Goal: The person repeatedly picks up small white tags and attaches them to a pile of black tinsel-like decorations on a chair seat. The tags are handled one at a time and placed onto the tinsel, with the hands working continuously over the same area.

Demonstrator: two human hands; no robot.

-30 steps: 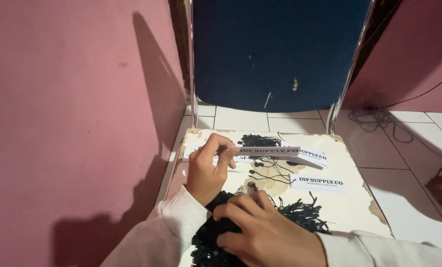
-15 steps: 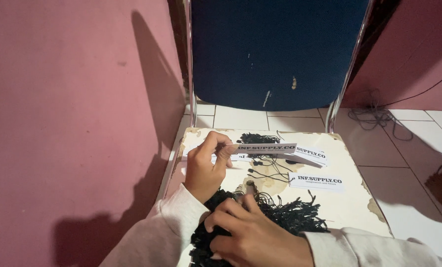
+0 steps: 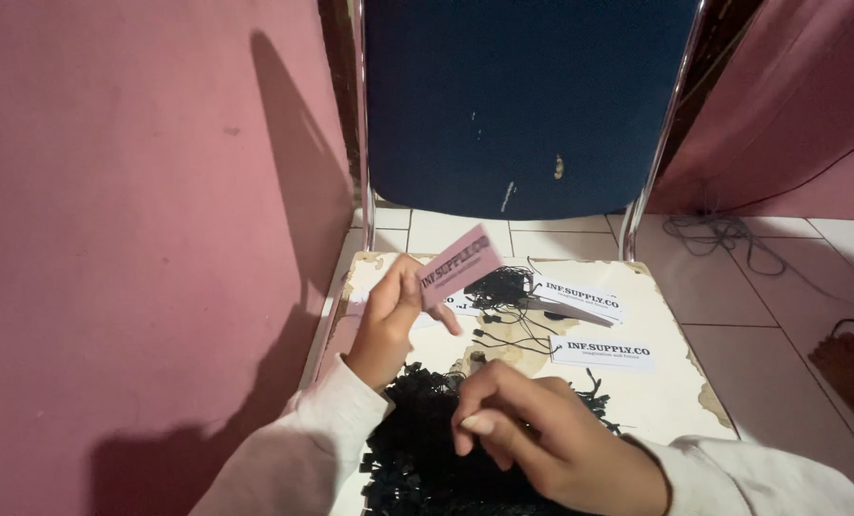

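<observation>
A pink card tag (image 3: 459,266) is pinched between thumb and fingers of the left hand (image 3: 389,320) and held tilted above the rear left part of the worn chair seat (image 3: 671,382). The grip is closed on the tag's lower left corner; the printed face is turned toward the camera.

The right hand (image 3: 542,435) is curled over a heap of black string loops (image 3: 417,449) at the front of the seat. Its fingertips are bent down at the heap's edge; whether a loop is actually pinched cannot be told, since the fingertips are hidden by the knuckles.

Two white tags (image 3: 580,298) (image 3: 602,354) are lying flat mid-seat, with a smaller tangle of black strings (image 3: 503,287) just behind and beside them.

Step judged in hand: one tag is picked up and presented while a single string is being singled out from the heap.

Next move is judged to need one loop separated cleanly from the tangle, then brought to the tag's end. A hole in the tag is not resolved in this view.

Blue chair back (image 3: 527,105), pink wall (image 3: 140,239) on the left, tiled floor (image 3: 771,306) on the right.
</observation>
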